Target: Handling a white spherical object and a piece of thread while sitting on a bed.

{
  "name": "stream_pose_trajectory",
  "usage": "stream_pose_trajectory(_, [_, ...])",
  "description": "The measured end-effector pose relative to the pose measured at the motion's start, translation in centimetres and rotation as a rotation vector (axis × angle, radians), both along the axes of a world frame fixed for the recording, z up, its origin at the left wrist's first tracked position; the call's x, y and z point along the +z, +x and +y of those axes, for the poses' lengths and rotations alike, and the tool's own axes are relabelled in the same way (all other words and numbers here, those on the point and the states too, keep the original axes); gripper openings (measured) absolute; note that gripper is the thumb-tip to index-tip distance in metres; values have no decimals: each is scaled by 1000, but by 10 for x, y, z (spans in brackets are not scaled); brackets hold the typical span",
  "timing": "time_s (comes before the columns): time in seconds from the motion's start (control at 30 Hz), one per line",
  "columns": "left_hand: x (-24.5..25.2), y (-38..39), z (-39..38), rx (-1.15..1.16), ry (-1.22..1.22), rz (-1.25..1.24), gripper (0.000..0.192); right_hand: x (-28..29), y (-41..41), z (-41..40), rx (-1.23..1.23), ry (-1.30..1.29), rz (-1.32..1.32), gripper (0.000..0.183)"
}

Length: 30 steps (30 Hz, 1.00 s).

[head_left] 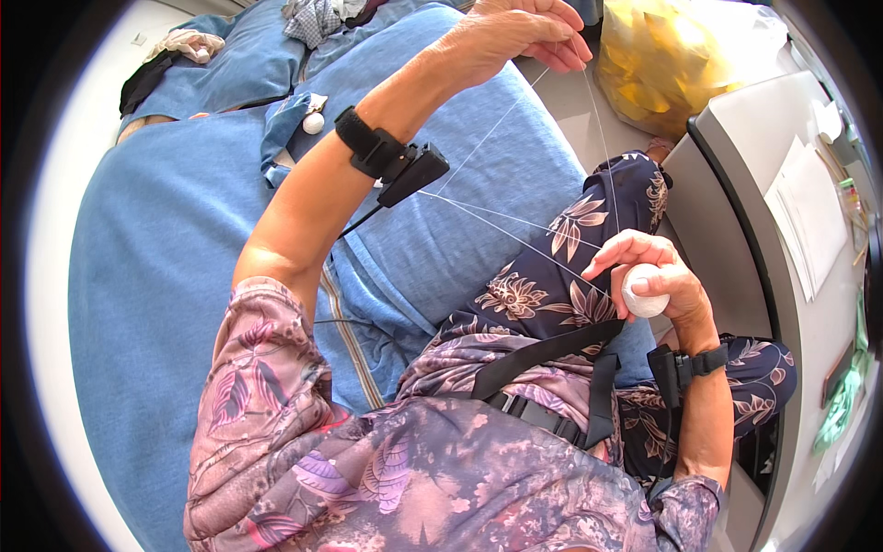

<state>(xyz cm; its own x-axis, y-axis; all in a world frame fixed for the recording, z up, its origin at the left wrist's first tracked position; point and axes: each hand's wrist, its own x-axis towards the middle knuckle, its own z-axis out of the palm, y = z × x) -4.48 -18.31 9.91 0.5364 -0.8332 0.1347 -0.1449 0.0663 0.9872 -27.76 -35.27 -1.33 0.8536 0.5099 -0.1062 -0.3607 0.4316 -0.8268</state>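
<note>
In my right hand (666,279), a small white ball (646,290) rests between thumb and fingers. My left hand (528,34) is raised at the top of the view, its fingers drawn together around thin white thread (601,131). One strand runs down from it to my right hand. Another slants toward the black device (417,176) strapped at my left wrist, where strands meet and run back to the right hand. Whether the thread is caught on that device, I cannot tell. The left fingertips are partly hidden.
Blue fabric (172,207) covers the seat or bed beside me. On it are another small white ball (313,123) and crumpled clothes (314,21). A plastic bag (662,69) with yellow contents stands ahead. At right, a grey desk (745,124) carries papers (807,214).
</note>
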Motion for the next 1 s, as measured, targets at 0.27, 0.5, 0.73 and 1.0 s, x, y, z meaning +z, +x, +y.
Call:
stream_pose_trajectory(0.27, [-40,40,12,50,230,-336,32,-6,0,-2,-81,124,33,62])
stream_pose_trajectory(0.5, [-42,56,82,248,662,-716,41,-8,2,-6,-166,149,39,64])
stream_pose_trajectory(0.73, [-51,31,206,-72,712,-697,47,-14,5,-7,-203,160,51,65])
stream_pose_trajectory(1.0, [-101,-6,253,190,940,-883,44,-16,5,-10,-230,154,35,66])
